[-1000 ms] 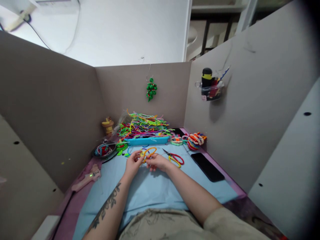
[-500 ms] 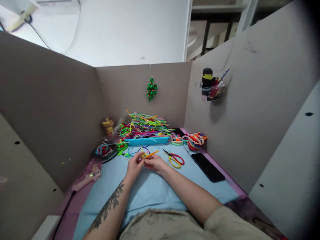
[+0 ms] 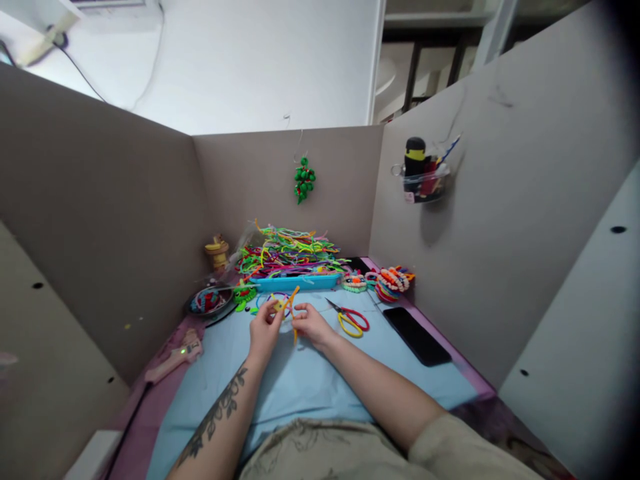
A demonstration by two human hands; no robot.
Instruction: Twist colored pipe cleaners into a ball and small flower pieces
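My left hand (image 3: 263,329) is closed in a pinch on a small yellow piece (image 3: 279,307), whose kind is too small to make out. Close beside it, my right hand (image 3: 312,325) pinches an orange cord (image 3: 296,292) that stands up between the hands, with one end hanging below the fingers. Whether the cord is joined to the yellow piece I cannot tell. Behind the hands, blue and purple cords (image 3: 259,303) curve on the blue cloth (image 3: 280,387). Scissors (image 3: 353,321) with one red and one yellow handle lie just right of my right hand.
A blue tray (image 3: 295,283) heaped with coloured cords (image 3: 293,250) stands at the back. To the right are a black phone (image 3: 417,336) and striped woven figures (image 3: 393,283). At left lie a pink glue gun (image 3: 175,357) and a dark bowl (image 3: 227,307). Grey panels enclose the table.
My hands have moved slightly apart. The orange cord has swung from pointing right to standing nearly upright between them, and its lower end now shows below the fingers.
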